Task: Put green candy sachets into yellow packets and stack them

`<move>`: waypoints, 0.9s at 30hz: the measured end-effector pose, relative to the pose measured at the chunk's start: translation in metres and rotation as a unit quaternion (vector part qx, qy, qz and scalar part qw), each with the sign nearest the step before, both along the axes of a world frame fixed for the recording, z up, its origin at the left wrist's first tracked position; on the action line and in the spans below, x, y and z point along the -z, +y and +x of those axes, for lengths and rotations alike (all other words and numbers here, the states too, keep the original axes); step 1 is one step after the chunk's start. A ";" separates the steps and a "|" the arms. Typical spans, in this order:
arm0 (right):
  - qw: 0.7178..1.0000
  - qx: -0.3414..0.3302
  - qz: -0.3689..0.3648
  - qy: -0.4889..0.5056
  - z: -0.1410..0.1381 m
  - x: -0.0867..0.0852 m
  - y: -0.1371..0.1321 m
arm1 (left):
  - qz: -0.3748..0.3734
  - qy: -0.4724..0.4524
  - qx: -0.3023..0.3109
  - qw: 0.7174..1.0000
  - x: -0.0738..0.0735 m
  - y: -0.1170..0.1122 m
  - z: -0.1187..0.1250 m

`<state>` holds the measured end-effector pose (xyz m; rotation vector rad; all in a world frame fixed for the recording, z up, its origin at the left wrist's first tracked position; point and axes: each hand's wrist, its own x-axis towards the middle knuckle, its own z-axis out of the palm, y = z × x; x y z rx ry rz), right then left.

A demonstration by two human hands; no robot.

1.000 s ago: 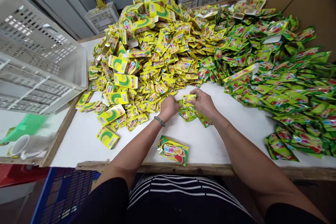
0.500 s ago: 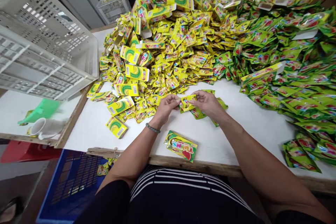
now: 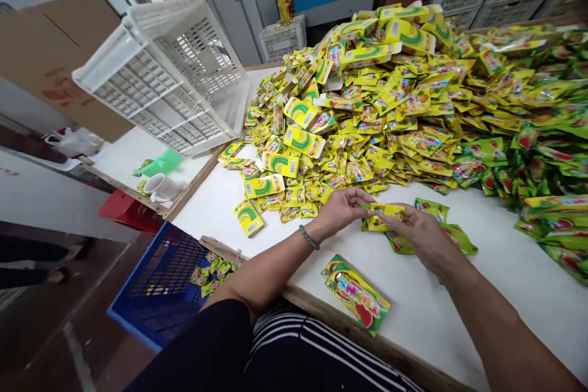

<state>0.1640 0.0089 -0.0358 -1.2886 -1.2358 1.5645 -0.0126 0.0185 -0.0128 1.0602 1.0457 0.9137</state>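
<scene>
Both my hands pinch a small stack of yellow and green sachets [image 3: 384, 215] just above the white table [image 3: 482, 294]. My left hand [image 3: 340, 211] grips its left end and my right hand [image 3: 420, 233] grips its right end, fingers closed. A few green sachets [image 3: 452, 236] lie on the table under my right hand. A larger green and yellow printed packet [image 3: 356, 294] lies near the table's front edge, below my hands. Behind my hands rises a big heap of yellow sachets and small boxes [image 3: 358, 104].
A heap of green sachets [image 3: 542, 159] fills the right side. A white plastic crate [image 3: 169, 73] lies tipped at the left, with a white cup [image 3: 158, 187] and a green scoop [image 3: 160, 164] below it. A blue crate [image 3: 165, 285] on the floor holds several sachets.
The view has swung left and tilted. My hands stay together on the sachet stack, which now lies flatter between them. The blue crate and floor show more.
</scene>
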 end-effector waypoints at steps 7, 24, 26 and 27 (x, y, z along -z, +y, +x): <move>0.985 -0.063 0.066 -0.147 0.003 -0.005 -0.002 | 0.113 0.438 -0.298 0.840 -0.064 0.025 -0.099; 0.972 -0.037 0.104 -0.208 0.008 0.011 0.006 | 0.126 0.389 -0.294 0.864 -0.024 -0.030 -0.103; 0.976 -0.032 0.100 -0.193 0.008 0.010 0.006 | 0.109 0.397 -0.249 0.877 -0.015 -0.038 -0.096; 0.977 -0.028 0.102 -0.188 0.009 0.009 0.007 | 0.100 0.408 -0.229 0.878 -0.013 -0.040 -0.093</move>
